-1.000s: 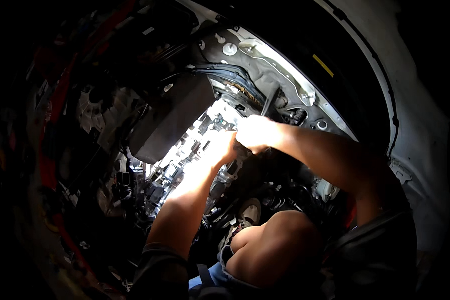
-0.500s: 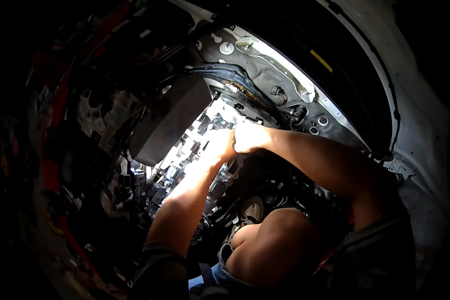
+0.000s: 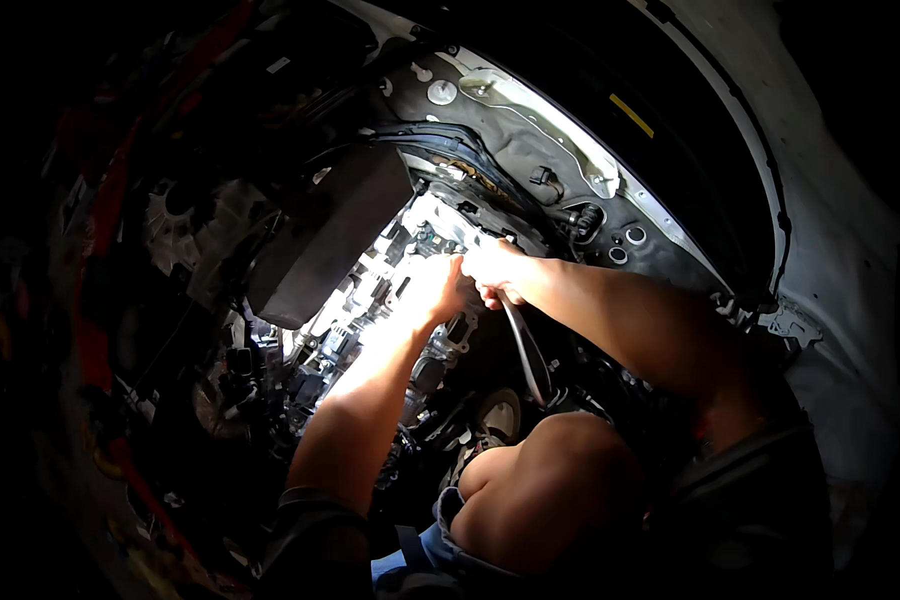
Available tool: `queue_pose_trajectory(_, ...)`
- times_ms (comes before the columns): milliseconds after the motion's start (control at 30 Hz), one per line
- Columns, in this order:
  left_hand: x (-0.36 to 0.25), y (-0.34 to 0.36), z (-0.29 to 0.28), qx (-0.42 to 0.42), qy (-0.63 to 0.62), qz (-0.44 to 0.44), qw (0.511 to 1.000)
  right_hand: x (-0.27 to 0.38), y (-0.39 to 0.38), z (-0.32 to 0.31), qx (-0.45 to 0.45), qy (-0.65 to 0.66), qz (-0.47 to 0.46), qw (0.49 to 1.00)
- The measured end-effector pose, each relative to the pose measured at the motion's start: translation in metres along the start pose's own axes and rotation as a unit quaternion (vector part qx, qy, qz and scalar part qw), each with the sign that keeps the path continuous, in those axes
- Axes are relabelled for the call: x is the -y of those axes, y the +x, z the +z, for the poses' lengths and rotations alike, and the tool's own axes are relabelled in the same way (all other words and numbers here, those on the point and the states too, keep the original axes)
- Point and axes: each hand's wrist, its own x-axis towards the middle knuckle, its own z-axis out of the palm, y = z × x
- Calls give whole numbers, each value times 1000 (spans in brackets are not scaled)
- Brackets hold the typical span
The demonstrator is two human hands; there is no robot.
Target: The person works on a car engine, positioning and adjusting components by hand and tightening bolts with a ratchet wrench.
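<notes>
Both my arms reach into a dark vehicle bay toward a brightly lit cluster of metal parts and connectors (image 3: 395, 285). My right hand (image 3: 497, 270) is closed around the top of a thin grey curved bar (image 3: 526, 350) that hangs down from it toward a round part (image 3: 497, 412). My left hand (image 3: 440, 290) sits just left of the right one, pressed against the lit parts. Glare washes out its fingers, so its grip is unclear.
A dark slanted box-shaped cover (image 3: 325, 245) lies left of the hands. A grey curved panel with round plugs (image 3: 530, 140) arches above them, and a white body panel (image 3: 830, 260) runs along the right. My bare knee (image 3: 550, 490) is at the bottom. Black hoses and cables fill the left.
The grey bar now hangs below my right hand; one second ago a dark bar stuck up above it. Both hands have stayed close together at the lit parts.
</notes>
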Motion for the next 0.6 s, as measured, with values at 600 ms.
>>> queue_pose_trajectory(600,5,1,-12,90,72,103,988,16,-16,-7,77,-393,-85,912)
